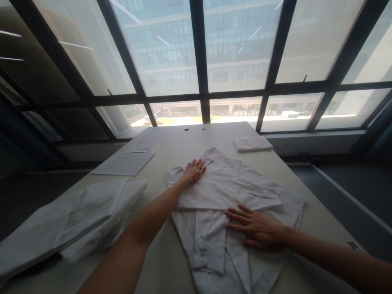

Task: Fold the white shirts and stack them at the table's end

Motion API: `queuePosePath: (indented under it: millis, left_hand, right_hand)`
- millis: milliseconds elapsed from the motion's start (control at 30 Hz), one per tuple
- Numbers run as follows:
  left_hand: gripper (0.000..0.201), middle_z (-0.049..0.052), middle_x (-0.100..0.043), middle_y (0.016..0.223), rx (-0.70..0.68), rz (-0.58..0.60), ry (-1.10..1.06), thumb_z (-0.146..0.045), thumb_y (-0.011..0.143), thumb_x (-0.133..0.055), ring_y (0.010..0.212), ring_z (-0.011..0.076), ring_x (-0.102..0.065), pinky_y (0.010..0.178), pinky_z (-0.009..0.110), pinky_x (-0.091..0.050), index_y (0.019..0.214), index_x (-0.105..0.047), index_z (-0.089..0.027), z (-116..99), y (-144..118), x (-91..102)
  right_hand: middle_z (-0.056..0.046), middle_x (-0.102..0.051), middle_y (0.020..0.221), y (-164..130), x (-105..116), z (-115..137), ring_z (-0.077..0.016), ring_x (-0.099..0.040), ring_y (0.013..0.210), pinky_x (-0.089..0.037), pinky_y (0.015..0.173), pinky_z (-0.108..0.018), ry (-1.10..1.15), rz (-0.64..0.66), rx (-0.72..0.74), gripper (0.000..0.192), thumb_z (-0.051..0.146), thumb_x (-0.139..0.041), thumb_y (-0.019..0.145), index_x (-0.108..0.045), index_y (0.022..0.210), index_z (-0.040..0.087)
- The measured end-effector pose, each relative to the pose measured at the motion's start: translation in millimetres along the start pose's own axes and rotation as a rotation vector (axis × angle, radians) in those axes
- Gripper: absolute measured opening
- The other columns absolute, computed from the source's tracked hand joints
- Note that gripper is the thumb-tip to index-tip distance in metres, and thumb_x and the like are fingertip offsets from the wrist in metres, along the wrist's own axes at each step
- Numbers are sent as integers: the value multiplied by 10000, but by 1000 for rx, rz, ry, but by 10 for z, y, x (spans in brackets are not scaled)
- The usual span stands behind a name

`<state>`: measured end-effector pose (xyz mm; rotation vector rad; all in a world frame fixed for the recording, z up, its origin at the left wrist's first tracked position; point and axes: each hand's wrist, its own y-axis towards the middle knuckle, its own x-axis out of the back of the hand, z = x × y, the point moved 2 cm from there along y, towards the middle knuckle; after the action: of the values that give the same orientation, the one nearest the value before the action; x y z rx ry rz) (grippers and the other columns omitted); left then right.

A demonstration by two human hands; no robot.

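A white shirt (226,183) lies partly folded on the table in front of me. One sleeve with a buttoned cuff (208,249) points toward me. My left hand (194,170) rests flat on the upper part of the shirt, near the collar end, with its fingers stretched out. Lower down and to the right, my right hand (259,229) presses flat on the cloth, fingers spread, just below the edge of a folded layer. Neither hand grips the fabric.
A pile of folded white garments (76,216) lies at the table's left edge. Behind it are sheets of paper (124,164). A small folded white cloth (252,143) sits at the back right of the white table (190,143). Large windows (239,45) rise beyond.
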<state>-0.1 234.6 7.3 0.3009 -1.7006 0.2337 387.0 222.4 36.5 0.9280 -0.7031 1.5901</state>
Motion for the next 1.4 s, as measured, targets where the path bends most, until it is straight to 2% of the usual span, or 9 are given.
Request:
queuePosePath:
  millis: [300, 400, 500, 600, 733, 1033, 1167, 1267, 1400]
  left_hand:
    - [663, 149, -263, 1661, 247, 43, 45, -560, 1007, -357, 1526, 412, -197, 1185, 600, -221, 1575, -350, -219, 53, -525, 93]
    - [653, 171, -355, 1618, 30, -1, 106, -547, 1006, -409, 1514, 371, -267, 1195, 586, -223, 1560, -380, -202, 56, -538, 182]
    - [623, 135, -321, 1640, -316, 6, 83, -503, 1048, -334, 1534, 279, -245, 1240, 492, -192, 1582, -341, -182, 88, -512, 217]
    - [646, 133, -271, 1656, -406, 60, 32, -518, 1062, -272, 1541, 264, -225, 1254, 461, -171, 1592, -323, -152, 168, -523, 193]
    - [680, 126, -235, 1666, -352, 73, 19, -535, 1062, -253, 1550, 255, -193, 1264, 443, -135, 1608, -274, -131, 219, -655, 133]
    - [736, 171, -192, 1669, -80, -25, 81, -560, 1057, -215, 1553, 322, -146, 1246, 507, -142, 1608, -243, -72, 102, -1299, -157]
    - [722, 196, -231, 1657, -8, 15, 72, -562, 1045, -294, 1543, 365, -167, 1221, 546, -186, 1598, -282, -98, -29, -1464, -66]
    - [670, 167, -237, 1662, -174, 44, 18, -529, 1047, -352, 1551, 337, -156, 1226, 547, -176, 1608, -275, -170, -277, -1642, 129]
    - [641, 72, -238, 1676, -578, 127, -106, -488, 1051, -412, 1560, 264, -147, 1255, 487, -136, 1627, -206, -295, -693, -2071, 310]
  right_hand:
    - [-10, -235, 1666, -636, 391, -795, -214, -186, 1540, -81, 1269, -480, -212, -34, -135, 607, 373, -494, 1009, -307, 1586, 363]
    - [-56, -261, 1664, -626, 241, -860, -248, -190, 1544, -136, 1254, -540, -395, -318, -353, 552, 305, -423, 1016, -392, 1567, 290]
    - [-156, -261, 1659, -473, -37, -814, -318, -171, 1545, -218, 1212, -599, -521, -645, -746, 561, 336, -337, 1038, -390, 1561, 140]
    - [-200, -259, 1651, -313, -311, -766, -344, -200, 1535, -271, 1193, -579, -505, -661, -937, 630, 432, -327, 1037, -355, 1566, 90]
    - [-204, -289, 1639, -339, -359, -843, -329, -238, 1526, -240, 1221, -519, -508, -584, -915, 672, 506, -341, 1026, -386, 1554, 93]
    - [-142, -289, 1649, -575, 153, -1352, -261, -224, 1535, -230, 1233, -476, -482, -366, -575, 649, 531, -327, 1040, -350, 1588, 184]
    - [-131, -277, 1655, -562, 302, -1439, -256, -213, 1538, -231, 1230, -490, -490, -326, -503, 615, 476, -344, 1044, -342, 1587, 188]
    - [-168, -300, 1642, -464, 274, -1249, -284, -218, 1537, -211, 1222, -551, -575, -444, -598, 563, 349, -344, 1036, -382, 1558, 142]
    - [-203, -354, 1610, -204, -12, -625, -321, -254, 1521, -299, 1175, -577, -531, -581, -727, 522, 287, -320, 1033, -438, 1513, 118]
